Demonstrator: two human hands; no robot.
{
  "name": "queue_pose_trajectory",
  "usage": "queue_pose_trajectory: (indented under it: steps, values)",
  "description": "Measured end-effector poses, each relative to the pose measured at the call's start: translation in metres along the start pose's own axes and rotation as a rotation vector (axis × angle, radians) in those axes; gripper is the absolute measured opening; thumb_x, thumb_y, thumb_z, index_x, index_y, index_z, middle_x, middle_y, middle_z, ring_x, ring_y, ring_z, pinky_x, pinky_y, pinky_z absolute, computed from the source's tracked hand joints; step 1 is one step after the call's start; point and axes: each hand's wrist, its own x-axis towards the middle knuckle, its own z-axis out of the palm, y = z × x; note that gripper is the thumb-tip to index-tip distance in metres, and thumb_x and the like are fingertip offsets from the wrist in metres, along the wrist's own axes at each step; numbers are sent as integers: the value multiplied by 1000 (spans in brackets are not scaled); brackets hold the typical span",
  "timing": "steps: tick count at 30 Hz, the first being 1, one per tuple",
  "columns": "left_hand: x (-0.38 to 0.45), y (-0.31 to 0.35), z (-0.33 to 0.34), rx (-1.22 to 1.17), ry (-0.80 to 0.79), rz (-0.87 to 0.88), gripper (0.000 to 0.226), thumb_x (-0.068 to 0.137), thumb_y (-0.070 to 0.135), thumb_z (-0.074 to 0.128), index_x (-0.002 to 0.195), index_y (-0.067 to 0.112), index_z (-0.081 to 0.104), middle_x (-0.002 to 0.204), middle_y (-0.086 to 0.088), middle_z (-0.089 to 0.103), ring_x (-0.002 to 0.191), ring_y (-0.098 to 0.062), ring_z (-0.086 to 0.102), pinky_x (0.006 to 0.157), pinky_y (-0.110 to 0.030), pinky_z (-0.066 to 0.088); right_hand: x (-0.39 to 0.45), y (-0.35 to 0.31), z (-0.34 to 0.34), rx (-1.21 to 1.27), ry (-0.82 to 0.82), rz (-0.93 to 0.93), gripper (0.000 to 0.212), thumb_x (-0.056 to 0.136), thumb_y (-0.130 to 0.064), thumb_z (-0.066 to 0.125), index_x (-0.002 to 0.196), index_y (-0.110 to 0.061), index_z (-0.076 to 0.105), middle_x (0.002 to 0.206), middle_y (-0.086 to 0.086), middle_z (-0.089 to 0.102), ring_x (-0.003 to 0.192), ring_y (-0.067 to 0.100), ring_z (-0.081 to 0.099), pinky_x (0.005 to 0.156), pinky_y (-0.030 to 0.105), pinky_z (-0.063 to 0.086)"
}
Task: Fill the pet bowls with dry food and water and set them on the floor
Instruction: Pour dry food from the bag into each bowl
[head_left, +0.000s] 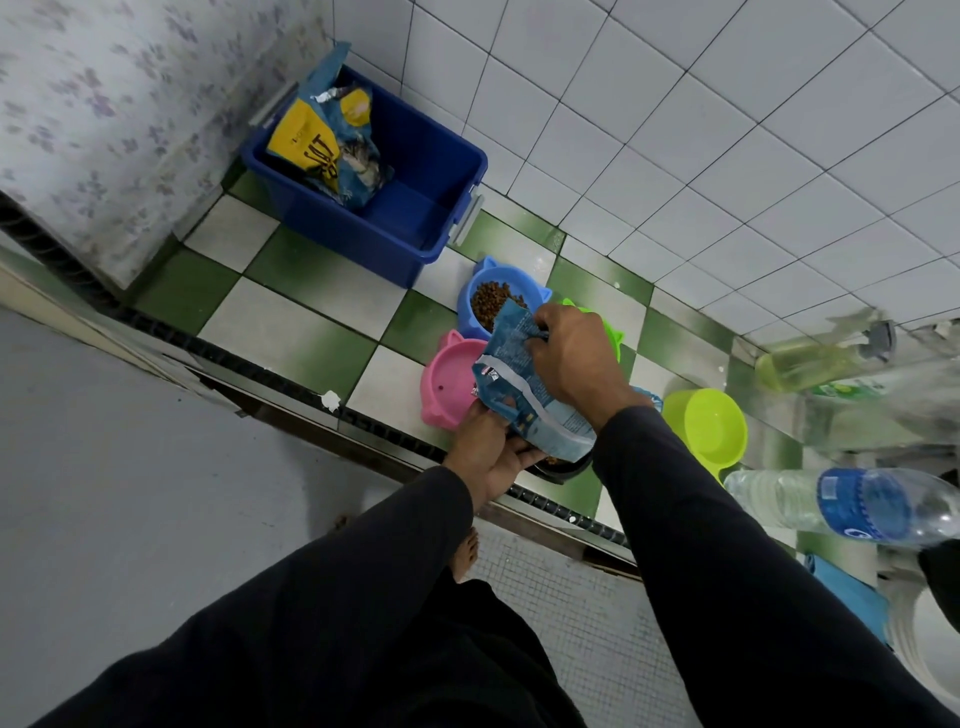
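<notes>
Both hands hold the food bag (524, 384): the left hand (485, 452) grips underneath, the right hand (576, 358) pinches the top; the pink bowl (449, 382) looks empty; the blue bowl (485, 299) behind has food; water seems still to do.

The blue bowl (501, 299), the pink bowl (451, 382) and the lime dish (711, 428) look like smooth moulded plastic with a soft sheen. The food pouch (524, 384) is crinkled printed film — glossy, silver at its torn edge. The storage bin (410, 208) is rigid blue plastic. The wall tiles (727, 130) are glazed and shiny; the checkered floor (291, 322) looks duller. The water bottle (841, 506) is clear thin plastic.
</notes>
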Motion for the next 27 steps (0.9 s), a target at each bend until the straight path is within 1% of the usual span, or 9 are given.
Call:
queue_pose_trajectory:
  steps: [3, 7, 10, 13, 15, 18, 21, 24, 27]
  values:
    - [-3, 1, 1, -8, -1, -8, 29, 107, 15, 49, 134, 18, 58, 124, -16, 72, 114, -36, 70, 95, -55, 57, 0, -1, 0, -2, -5, 8, 18, 98, -15, 61, 113, -8, 67, 107, 12, 69, 79, 22, 51, 69, 26, 38]
    - [-8, 1, 3, -17, 13, -38, 25, 107, 16, 50, 129, 15, 62, 121, -16, 73, 107, -32, 72, 88, -49, 60, 1, -3, 0, -21, -5, 10, 20, 98, -16, 61, 115, -8, 68, 106, 12, 68, 78, 22, 48, 68, 25, 36]
    - [-9, 0, 5, -35, 32, -68, 24, 107, 16, 50, 126, 12, 64, 123, -17, 72, 113, -34, 70, 89, -49, 60, 1, -5, 1, -24, -3, 11, 21, 98, -15, 62, 116, -8, 68, 106, 13, 69, 76, 22, 48, 66, 25, 35]
    - [-9, 0, 7, -54, 51, -92, 26, 107, 18, 50, 129, 11, 61, 127, -17, 69, 118, -34, 66, 92, -49, 58, 1, -5, 4, -12, -8, 4, 20, 98, -15, 61, 116, -7, 67, 105, 12, 68, 76, 21, 49, 58, 22, 34]
    - [-10, 1, 8, -64, 54, -102, 24, 108, 20, 49, 128, 12, 60, 128, -16, 68, 118, -34, 65, 90, -48, 58, 1, -4, 6, -5, 2, 6, 18, 98, -14, 61, 114, -7, 67, 103, 12, 68, 75, 21, 50, 51, 20, 30]
    - [-11, 0, 8, -68, 48, -125, 21, 108, 21, 49, 122, 13, 62, 122, -14, 70, 111, -32, 67, 84, -46, 57, 1, -2, 6, -26, 11, 9, 17, 98, -15, 61, 112, -7, 67, 96, 9, 64, 75, 21, 51, 54, 22, 33]
    - [-10, -2, 7, -62, 40, -150, 21, 107, 20, 48, 120, 12, 62, 127, -15, 68, 113, -32, 66, 85, -47, 56, 1, 1, 5, -44, 15, 9, 15, 97, -14, 60, 109, -7, 67, 90, 5, 58, 74, 21, 48, 48, 19, 26]
    - [-10, -3, 9, -53, 35, -155, 20, 107, 21, 49, 118, 12, 62, 127, -16, 68, 114, -33, 66, 87, -48, 55, 1, 5, 6, -34, 20, 38, 13, 96, -13, 60, 106, -8, 67, 87, 5, 57, 72, 23, 49, 47, 19, 25]
    - [-11, -5, 10, -32, 38, -159, 19, 106, 24, 51, 117, 14, 63, 127, -16, 68, 113, -33, 66, 88, -49, 54, 0, 9, 6, -19, 13, 52, 14, 96, -12, 60, 106, -8, 67, 89, 7, 61, 74, 24, 52, 51, 24, 32]
